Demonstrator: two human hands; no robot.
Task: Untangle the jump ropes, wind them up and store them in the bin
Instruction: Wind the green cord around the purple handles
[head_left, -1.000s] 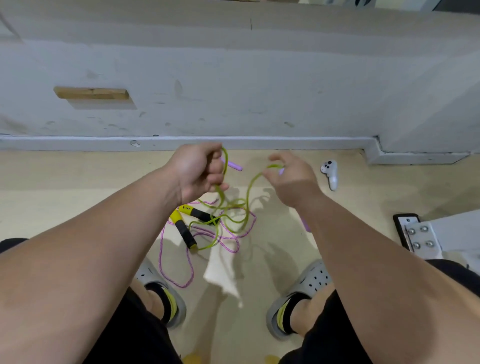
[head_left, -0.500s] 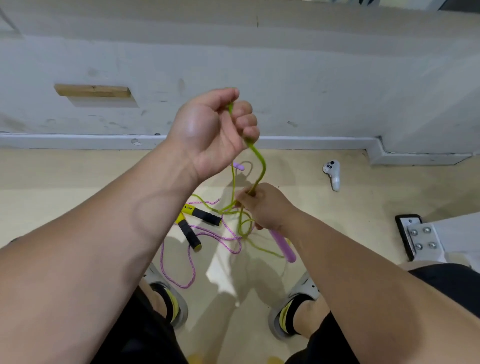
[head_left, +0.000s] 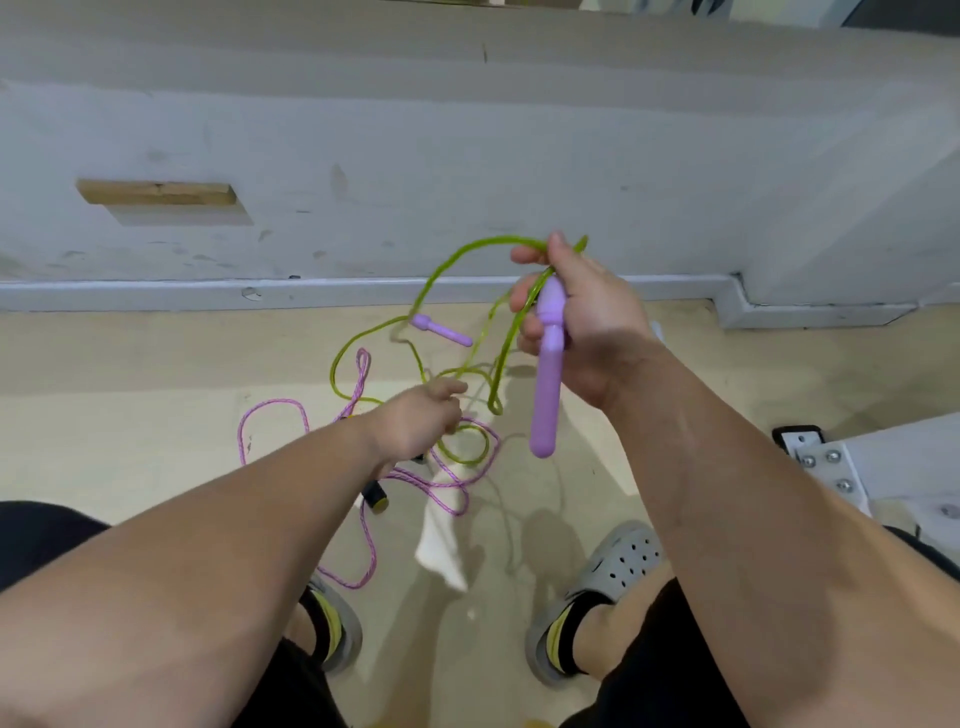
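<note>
Green cord takes most of the view: the green rope (head_left: 434, 278) arcs from the tangle on the floor (head_left: 130, 364) up to the right hand (head_left: 587, 322), which is raised at about one o'clock of the scene. Its fingers are curled round several green strands and round the upper end of a purple handle (head_left: 546, 395), which hangs straight down from the fist. The left hand (head_left: 415, 423) is lower, near the centre, with its fingers drawn together; it seems to pinch one green strand just above the knot, though the contact is too small to be sure of. A second purple handle (head_left: 442, 330) sits at twelve o'clock from that hand, among the green loops. The pink rope (head_left: 275, 401) lies slack on the floor from nine round to six o'clock of the left hand, crossing the green one beneath it, with a black-and-yellow handle (head_left: 375, 496) at seven o'clock and a white cloth (head_left: 439, 545) at six. This looks like the untangling step, with no winding begun and no bin in view. The next move probably calls for lifting the green loops clear of the pink cord and feeding the free handle back through whichever loop traps it, not pulling hard, which could tighten the knot.
</note>
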